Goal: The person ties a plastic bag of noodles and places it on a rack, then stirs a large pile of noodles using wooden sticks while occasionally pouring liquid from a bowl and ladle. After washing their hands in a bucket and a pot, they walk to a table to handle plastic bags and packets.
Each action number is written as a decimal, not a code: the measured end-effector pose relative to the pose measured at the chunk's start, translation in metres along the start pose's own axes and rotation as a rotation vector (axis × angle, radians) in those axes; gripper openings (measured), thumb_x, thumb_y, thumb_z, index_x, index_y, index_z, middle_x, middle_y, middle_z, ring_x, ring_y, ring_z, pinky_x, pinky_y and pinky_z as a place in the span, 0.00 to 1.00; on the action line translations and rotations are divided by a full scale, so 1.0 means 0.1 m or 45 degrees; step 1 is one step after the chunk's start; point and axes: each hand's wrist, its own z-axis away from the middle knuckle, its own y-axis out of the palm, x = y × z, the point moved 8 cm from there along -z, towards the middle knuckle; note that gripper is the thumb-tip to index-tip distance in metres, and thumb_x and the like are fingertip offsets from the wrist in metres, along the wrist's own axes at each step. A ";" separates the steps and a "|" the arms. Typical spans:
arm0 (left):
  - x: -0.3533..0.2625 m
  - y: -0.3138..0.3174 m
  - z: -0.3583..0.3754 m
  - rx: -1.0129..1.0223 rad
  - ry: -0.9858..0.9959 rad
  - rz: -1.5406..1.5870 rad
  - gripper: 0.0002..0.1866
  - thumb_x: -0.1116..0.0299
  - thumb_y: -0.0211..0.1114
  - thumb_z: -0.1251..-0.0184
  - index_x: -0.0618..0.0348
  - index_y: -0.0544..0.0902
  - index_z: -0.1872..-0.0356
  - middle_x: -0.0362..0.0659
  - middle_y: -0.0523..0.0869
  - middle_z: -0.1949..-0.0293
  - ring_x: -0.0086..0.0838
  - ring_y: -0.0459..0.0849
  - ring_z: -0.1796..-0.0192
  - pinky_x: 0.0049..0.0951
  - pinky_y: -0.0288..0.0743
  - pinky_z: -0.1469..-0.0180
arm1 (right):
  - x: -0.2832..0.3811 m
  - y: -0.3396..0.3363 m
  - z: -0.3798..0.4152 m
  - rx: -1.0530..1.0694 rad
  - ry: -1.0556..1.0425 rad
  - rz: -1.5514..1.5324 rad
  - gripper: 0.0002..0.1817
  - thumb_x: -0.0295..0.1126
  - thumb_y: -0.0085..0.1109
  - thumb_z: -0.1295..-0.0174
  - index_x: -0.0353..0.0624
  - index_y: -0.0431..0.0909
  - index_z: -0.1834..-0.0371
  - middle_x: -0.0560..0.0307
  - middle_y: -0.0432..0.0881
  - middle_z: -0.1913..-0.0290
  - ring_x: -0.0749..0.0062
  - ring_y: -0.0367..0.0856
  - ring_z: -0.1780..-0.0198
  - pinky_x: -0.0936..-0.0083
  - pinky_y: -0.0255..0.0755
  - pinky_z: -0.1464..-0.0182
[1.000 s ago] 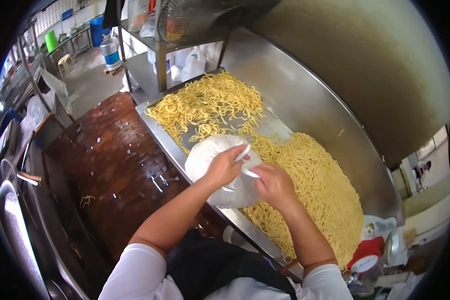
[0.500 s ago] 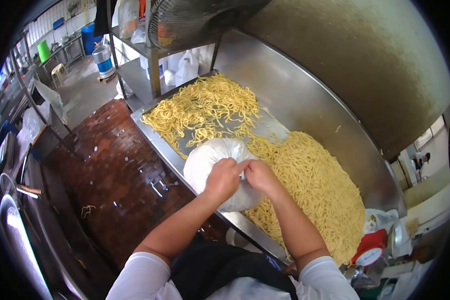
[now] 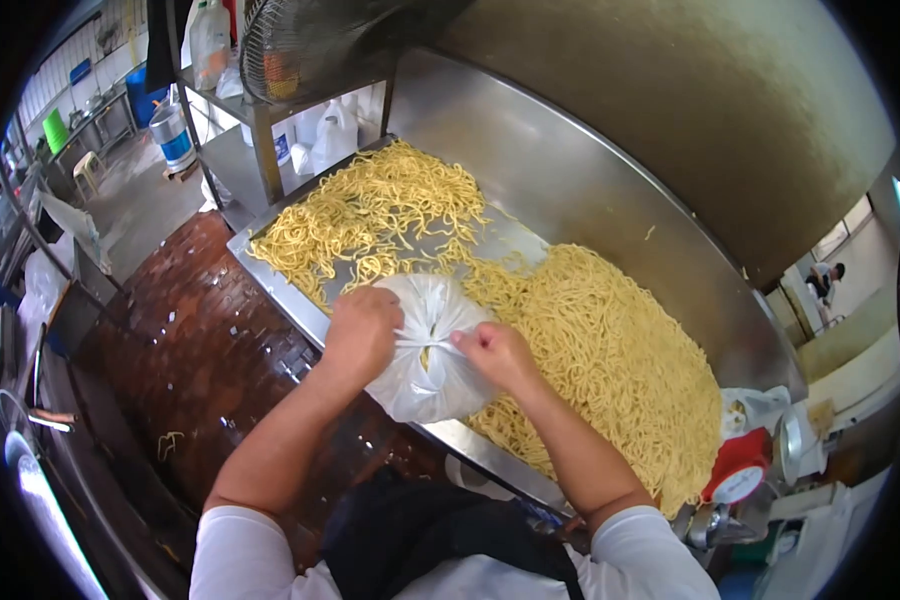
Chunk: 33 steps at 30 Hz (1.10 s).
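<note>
A full, whitish plastic bag (image 3: 425, 385) rests at the front edge of a steel tray table (image 3: 285, 290), its gathered top pulled together in the middle. My left hand (image 3: 364, 328) is closed on the left side of the bag's top. On the right side, my right hand (image 3: 495, 352) pinches another part of it. Yellow shows through a small gap at the gathered centre. Behind and right of the bag lies a large heap of yellow noodles (image 3: 610, 360). A looser spread of noodles (image 3: 380, 205) covers the far left end.
A shelf (image 3: 260, 110) with plastic jugs and a fan (image 3: 280, 60) stands beyond the table's far left end. At the right end is a red scale (image 3: 742, 466). Below on the left is a wet, red-brown floor (image 3: 200, 330). A person (image 3: 822, 284) is in the far right background.
My hands, together over the bag's top before, have moved apart, drawing the gathered plastic to both sides. The view has shifted slightly.
</note>
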 end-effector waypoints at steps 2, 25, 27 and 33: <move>-0.04 0.13 -0.03 0.117 0.000 0.105 0.20 0.81 0.66 0.55 0.64 0.81 0.56 0.55 0.86 0.55 0.48 0.84 0.55 0.41 0.76 0.48 | 0.15 0.00 0.06 0.189 -0.099 -0.191 0.16 0.43 0.68 0.42 0.41 0.80 0.74 0.54 0.81 0.76 0.71 0.74 0.77 0.70 0.69 0.71; -0.33 0.43 0.12 -0.156 -0.170 0.358 0.16 0.79 0.62 0.48 0.59 0.84 0.56 0.49 0.82 0.62 0.47 0.81 0.55 0.43 0.75 0.51 | 0.24 0.21 -0.19 0.598 0.351 -0.552 0.13 0.34 0.53 0.30 0.40 0.82 0.52 0.59 0.81 0.70 0.73 0.77 0.75 0.76 0.74 0.69; -0.27 0.45 0.12 -0.253 -0.190 0.373 0.10 0.77 0.62 0.46 0.60 0.84 0.61 0.50 0.82 0.63 0.48 0.81 0.56 0.45 0.75 0.51 | 0.34 0.16 -0.11 0.562 0.376 -0.807 0.14 0.35 0.53 0.27 0.41 0.81 0.47 0.66 0.77 0.71 0.80 0.76 0.72 0.79 0.74 0.69; -0.19 0.56 -0.10 0.265 -0.302 0.591 0.09 0.77 0.62 0.50 0.64 0.81 0.65 0.53 0.82 0.63 0.53 0.80 0.56 0.48 0.74 0.51 | 0.50 0.16 -0.13 0.369 0.058 -0.637 0.15 0.40 0.54 0.27 0.42 0.79 0.46 0.66 0.77 0.68 0.84 0.71 0.72 0.82 0.70 0.73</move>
